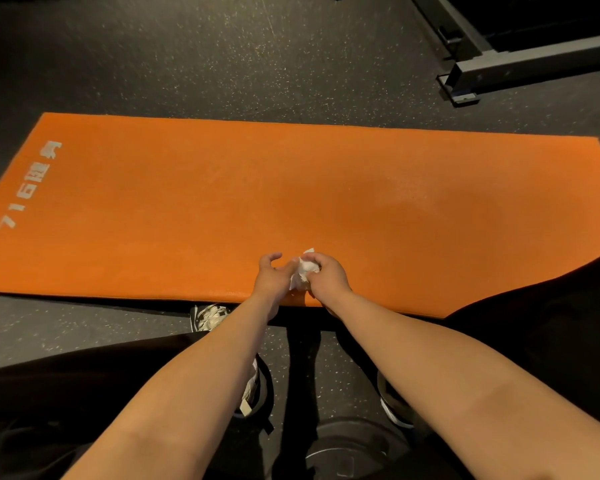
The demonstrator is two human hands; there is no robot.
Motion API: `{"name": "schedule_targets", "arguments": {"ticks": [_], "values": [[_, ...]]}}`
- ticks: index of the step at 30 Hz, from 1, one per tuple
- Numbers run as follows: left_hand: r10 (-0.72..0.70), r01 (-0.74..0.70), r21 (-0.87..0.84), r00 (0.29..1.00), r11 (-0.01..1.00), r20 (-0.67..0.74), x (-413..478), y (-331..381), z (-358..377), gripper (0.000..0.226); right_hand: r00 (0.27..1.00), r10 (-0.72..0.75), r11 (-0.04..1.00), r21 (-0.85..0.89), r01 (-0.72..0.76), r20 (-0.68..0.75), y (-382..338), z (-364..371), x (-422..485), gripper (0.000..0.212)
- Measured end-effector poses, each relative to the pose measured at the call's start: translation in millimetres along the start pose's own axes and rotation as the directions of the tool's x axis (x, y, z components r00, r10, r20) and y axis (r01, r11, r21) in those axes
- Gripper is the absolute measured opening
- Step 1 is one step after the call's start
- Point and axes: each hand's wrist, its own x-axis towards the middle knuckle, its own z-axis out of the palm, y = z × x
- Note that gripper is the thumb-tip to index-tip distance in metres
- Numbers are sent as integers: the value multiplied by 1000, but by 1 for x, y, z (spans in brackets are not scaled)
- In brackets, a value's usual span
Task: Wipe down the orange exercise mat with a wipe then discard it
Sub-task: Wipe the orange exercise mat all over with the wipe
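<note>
The orange exercise mat [291, 188] lies flat across the dark floor, with pale lettering at its left end. Just above the mat's near edge, my right hand [329, 277] grips a crumpled white wipe [303, 271]. My left hand [271, 275] is right beside it, its curled fingers touching the wipe's left side; whether they pinch it I cannot tell. Both forearms reach out from the bottom of the view.
A grey metal equipment frame [499, 60] stands on the speckled floor [222, 57] at the back right. My shoes [208, 317] and dark trousers are at the mat's near edge. A dark round weight plate [347, 448] lies by my feet.
</note>
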Motion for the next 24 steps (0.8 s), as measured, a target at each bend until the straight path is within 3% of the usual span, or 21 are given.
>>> {"name": "schedule_targets", "arguments": {"ticks": [2,8,14,17,19,21,24], "values": [[-1,1,5,1000,1000,26,-3,-1,1,45,1000,8,1000,12,-9,26,1,0,0,40],[102,-98,42,986,994,-132,1,-3,3,31,1000,4,999,-42,-3,29,7,3,3,47],[201,-195,283,980,939,8,13,-12,1,29,995,-72,950,-298,91,73,19,9,8,48],[223,-237,497,971,835,87,26,-24,-5,34,994,-81,801,-589,108,73,27,3,13,49],[202,-244,690,969,681,144,37,-37,-9,40,997,-66,658,-749,72,38,28,-2,13,54],[183,-235,799,970,554,159,41,-46,-12,44,996,-90,585,-808,77,29,27,0,13,61],[244,-241,818,961,522,128,35,-52,-14,45,973,-188,581,-784,220,133,30,16,16,64]]}}
